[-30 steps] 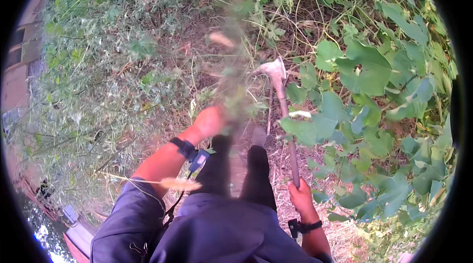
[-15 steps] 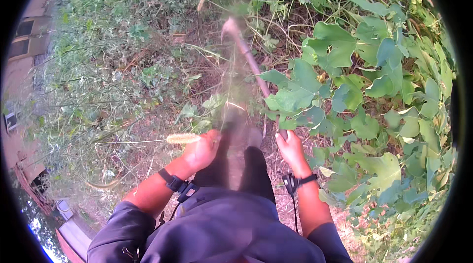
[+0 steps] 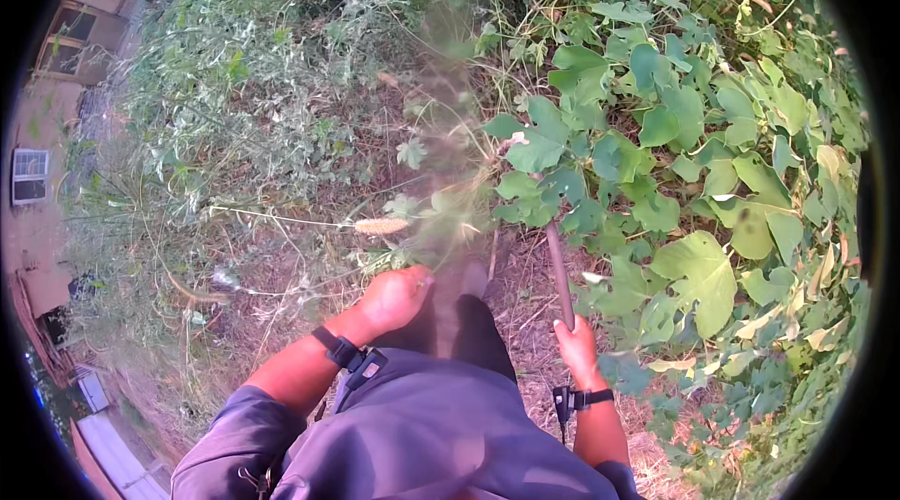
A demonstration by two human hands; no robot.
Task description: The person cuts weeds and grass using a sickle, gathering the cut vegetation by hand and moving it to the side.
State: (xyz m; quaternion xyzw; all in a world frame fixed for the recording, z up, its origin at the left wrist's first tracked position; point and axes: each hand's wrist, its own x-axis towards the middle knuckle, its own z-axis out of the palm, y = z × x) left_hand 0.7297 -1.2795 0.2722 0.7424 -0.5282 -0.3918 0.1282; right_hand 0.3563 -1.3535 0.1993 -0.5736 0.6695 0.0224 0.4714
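My right hand point(image 3: 578, 350) is closed round the lower end of a long brown wooden handle, that of a sickle point(image 3: 558, 266). The handle slants up and away to the left, and broad green leaves point(image 3: 553, 186) cover its far part. Only a pale bit shows near the far end, so the blade is mostly hidden. In front of my body, my left hand point(image 3: 398, 298) makes a fist close to blurred grass stems; whatever is inside its fingers cannot be made out. A fuzzy foxtail seed head point(image 3: 381, 225) lies just beyond that fist.
Dense leafy vines point(image 3: 750, 219) fill the right side. Thin, tangled weeds point(image 3: 262, 125) cover the left and far ground. Dry straw point(image 3: 525, 313) lies beside my feet. A building wall with windows point(image 3: 30, 177) stands at the far left. Each wrist wears a black strapped device point(image 3: 361, 364).
My right hand has drawn back and to the right with the sickle, whose hooked head has passed from sight behind leaves. My left fist has shifted slightly nearer. The view has turned a little.
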